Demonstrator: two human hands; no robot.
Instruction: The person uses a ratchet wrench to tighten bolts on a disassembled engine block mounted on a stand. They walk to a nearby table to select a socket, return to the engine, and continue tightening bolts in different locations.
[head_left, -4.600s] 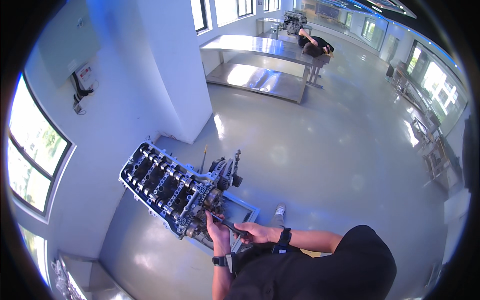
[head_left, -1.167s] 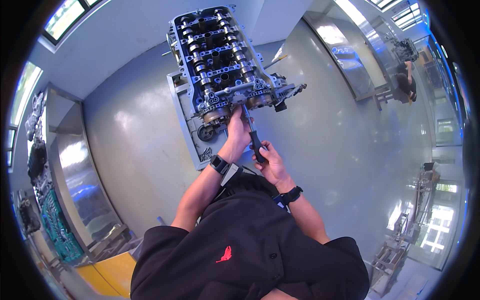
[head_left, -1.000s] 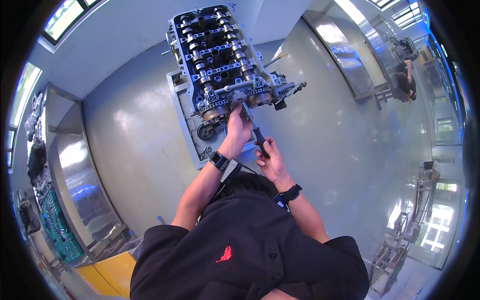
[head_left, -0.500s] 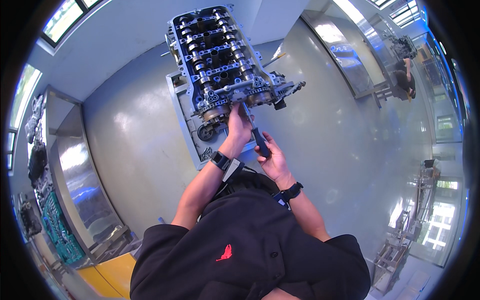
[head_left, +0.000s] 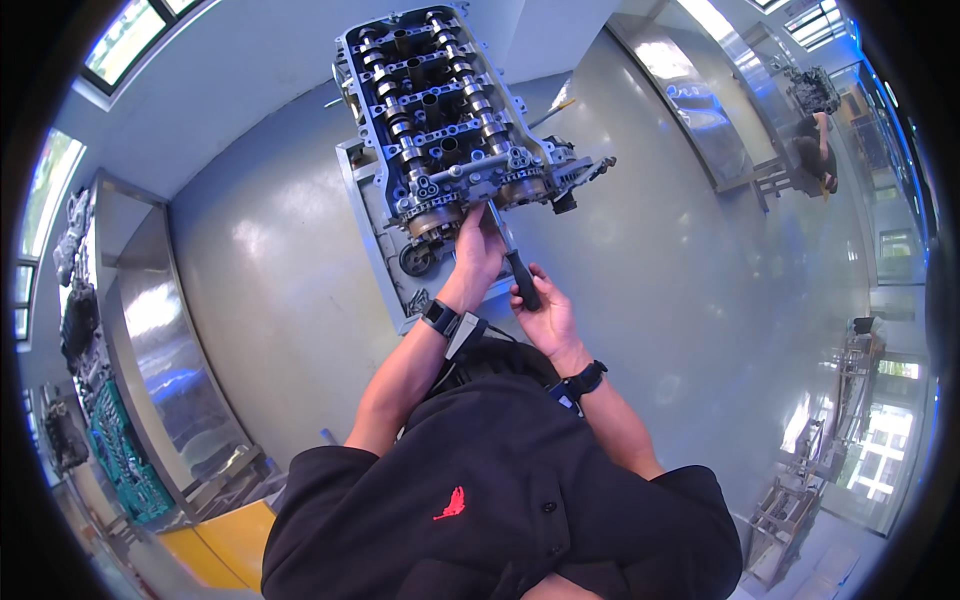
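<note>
An engine (head_left: 432,110) with two exposed camshafts stands in front of me, its sprocket end facing me. My right hand (head_left: 545,312) is closed round the black grip of a tool with a metal shaft (head_left: 523,280); its shaft slants up to the engine's front, where the tip is hidden. My left hand (head_left: 481,250) reaches up against the engine front between the two camshaft sprockets, just left of that shaft. Most of its fingers are hidden, so I cannot tell whether they grip anything. A round pulley (head_left: 414,260) shows low on the engine's left side.
A metal stand frame (head_left: 372,225) carries the engine, with small loose metal parts (head_left: 418,300) in its near corner. Metal benches (head_left: 165,340) with engine parts (head_left: 125,450) line the left. Another bench (head_left: 690,110) stands far right, near another person (head_left: 818,155).
The tool's handle and my right hand have shifted very slightly. My left hand stays at the engine front. The whole view has moved a little.
</note>
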